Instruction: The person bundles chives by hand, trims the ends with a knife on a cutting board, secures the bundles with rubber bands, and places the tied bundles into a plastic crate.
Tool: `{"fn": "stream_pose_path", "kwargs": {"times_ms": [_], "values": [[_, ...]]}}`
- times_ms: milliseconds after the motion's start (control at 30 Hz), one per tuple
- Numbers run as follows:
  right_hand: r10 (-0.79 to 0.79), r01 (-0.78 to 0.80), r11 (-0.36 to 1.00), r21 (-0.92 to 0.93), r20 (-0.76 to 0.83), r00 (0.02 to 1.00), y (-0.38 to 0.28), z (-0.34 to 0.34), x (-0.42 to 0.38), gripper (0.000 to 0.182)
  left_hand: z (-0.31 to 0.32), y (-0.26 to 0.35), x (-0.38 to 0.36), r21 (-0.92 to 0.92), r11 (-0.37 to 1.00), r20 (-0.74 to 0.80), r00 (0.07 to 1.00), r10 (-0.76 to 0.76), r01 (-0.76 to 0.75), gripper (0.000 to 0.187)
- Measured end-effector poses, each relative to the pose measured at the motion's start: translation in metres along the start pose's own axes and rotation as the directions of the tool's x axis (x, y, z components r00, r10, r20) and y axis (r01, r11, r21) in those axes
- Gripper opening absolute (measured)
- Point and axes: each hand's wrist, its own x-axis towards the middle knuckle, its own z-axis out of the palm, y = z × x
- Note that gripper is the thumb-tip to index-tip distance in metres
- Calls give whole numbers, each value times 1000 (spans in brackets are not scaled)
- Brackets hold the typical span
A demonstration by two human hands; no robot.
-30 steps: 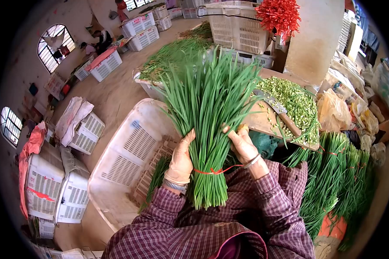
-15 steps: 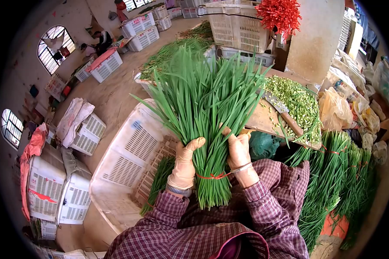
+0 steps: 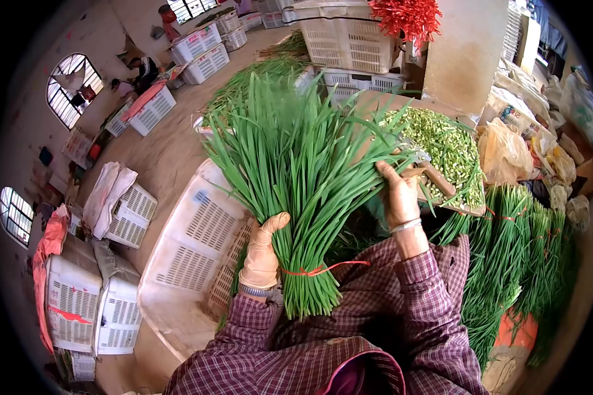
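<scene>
A thick bunch of green garlic chives [image 3: 310, 178] stands in front of me, its leaves fanned out at the top. A red tie [image 3: 313, 271] circles it near the cut ends, with a loose tail sticking out to the right. My left hand [image 3: 263, 253], in a pale glove, is wrapped round the bunch from the left, just above the tie. My right hand [image 3: 400, 197], with a bracelet at the wrist, is closed at the right-side leaves, thumb against them; its other fingers are partly hidden. A knife [image 3: 436, 178] lies just beyond that hand.
Chopped stem bits [image 3: 441, 145] cover a board at right. Tied chive bunches [image 3: 497, 250] lie at lower right. A large white plastic crate [image 3: 191, 243] is at left. Red ties [image 3: 407, 20] hang at the back near more crates [image 3: 349, 39]. Two people are far left.
My right hand has left the lower part of the bunch and moved right and up to the outer leaves. The bunch has shifted slightly left in view, still in my left hand.
</scene>
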Motion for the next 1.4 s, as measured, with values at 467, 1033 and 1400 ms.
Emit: {"fn": "stream_pose_path", "kwargs": {"times_ms": [467, 1033, 1400], "values": [[-420, 593, 629, -504, 422, 804, -92, 27, -12, 23, 34, 24, -23, -49, 996, 21, 997, -79, 80, 49], [-277, 807, 127, -577, 761, 587, -75, 37, -4, 17, 41, 25, -25, 53, 997, -82, 994, 66, -62, 53], [-228, 830, -10, -557, 810, 541, -67, 32, 0, 21, 39, 22, -22, 64, 995, -87, 993, 80, -75, 56]]}}
